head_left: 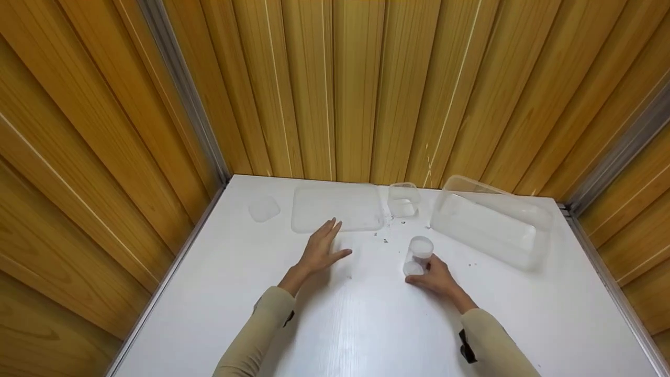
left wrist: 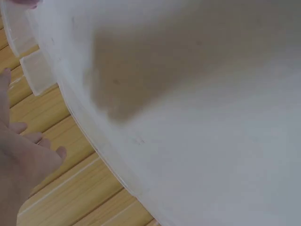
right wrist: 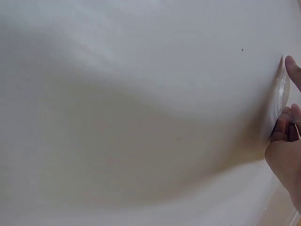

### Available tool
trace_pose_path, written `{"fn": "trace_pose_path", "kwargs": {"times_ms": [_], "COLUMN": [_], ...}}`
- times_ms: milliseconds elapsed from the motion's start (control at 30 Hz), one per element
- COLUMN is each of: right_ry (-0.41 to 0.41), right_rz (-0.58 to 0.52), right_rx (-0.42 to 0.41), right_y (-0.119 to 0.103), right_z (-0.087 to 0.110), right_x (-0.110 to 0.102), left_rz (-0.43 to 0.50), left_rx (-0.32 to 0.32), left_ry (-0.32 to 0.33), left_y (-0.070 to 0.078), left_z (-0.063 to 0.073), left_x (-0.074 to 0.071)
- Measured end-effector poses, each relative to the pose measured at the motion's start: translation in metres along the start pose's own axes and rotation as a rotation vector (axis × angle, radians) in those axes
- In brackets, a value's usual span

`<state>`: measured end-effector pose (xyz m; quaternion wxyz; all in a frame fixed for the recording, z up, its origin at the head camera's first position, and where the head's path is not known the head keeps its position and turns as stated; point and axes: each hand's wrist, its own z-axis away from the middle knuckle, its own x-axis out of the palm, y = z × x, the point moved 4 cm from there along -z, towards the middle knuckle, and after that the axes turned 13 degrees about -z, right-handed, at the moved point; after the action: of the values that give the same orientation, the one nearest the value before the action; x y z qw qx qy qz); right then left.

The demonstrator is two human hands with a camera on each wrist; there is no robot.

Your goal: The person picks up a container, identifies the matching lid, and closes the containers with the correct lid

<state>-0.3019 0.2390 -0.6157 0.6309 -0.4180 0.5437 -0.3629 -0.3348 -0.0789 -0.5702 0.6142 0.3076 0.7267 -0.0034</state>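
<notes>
In the head view my right hand (head_left: 438, 278) grips a small clear round plastic container (head_left: 419, 254) low on its side, thumb and fingers around it. The right wrist view shows that hand (right wrist: 284, 141) at the right edge, close over the white table, with the container's clear round end (right wrist: 281, 92) between thumb and fingers. My left hand (head_left: 317, 252) hovers over the table with straight, spread fingers and holds nothing. Its fingertips overlap the front edge of a flat rectangular translucent lid (head_left: 335, 207). The left wrist view shows this hand (left wrist: 23, 155) at the left edge.
A large rectangular clear tub (head_left: 487, 222) stands at the back right. Left of it is a small square clear tub (head_left: 403, 201). A small square translucent lid (head_left: 264, 209) lies at the back left. Small dark specks dot the white table (head_left: 366, 314); wood-patterned walls (head_left: 350, 94) surround it.
</notes>
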Motion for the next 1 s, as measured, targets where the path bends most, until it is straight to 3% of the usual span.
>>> {"fn": "trace_pose_path", "kwargs": {"times_ms": [233,400,633,867,1000], "right_ry": [0.11,0.194,0.245,0.386,0.401], "right_rz": [0.016,0.033,0.06,0.117,0.139], "right_rx": [0.022,0.038,0.043,-0.01,0.002], "right_y": [0.015,0.024,0.03,0.042,0.052], "right_z": [0.014,0.033,0.066,0.089,0.101], "right_x": [-0.048,-0.084,-0.125,-0.166,-0.186], "left_rz": [-0.229,-0.319,-0.402,-0.455,-0.446], "left_rx": [-0.059,-0.12,-0.187,-0.217,-0.226], "left_ry": [0.066,0.093,-0.013,-0.021,-0.049], "left_y": [-0.035,-0.06,-0.086,-0.1,-0.103], "left_z": [0.025,0.045,0.064,0.067,0.067], "left_x": [-0.013,-0.024,-0.028,-0.031,-0.033]}}
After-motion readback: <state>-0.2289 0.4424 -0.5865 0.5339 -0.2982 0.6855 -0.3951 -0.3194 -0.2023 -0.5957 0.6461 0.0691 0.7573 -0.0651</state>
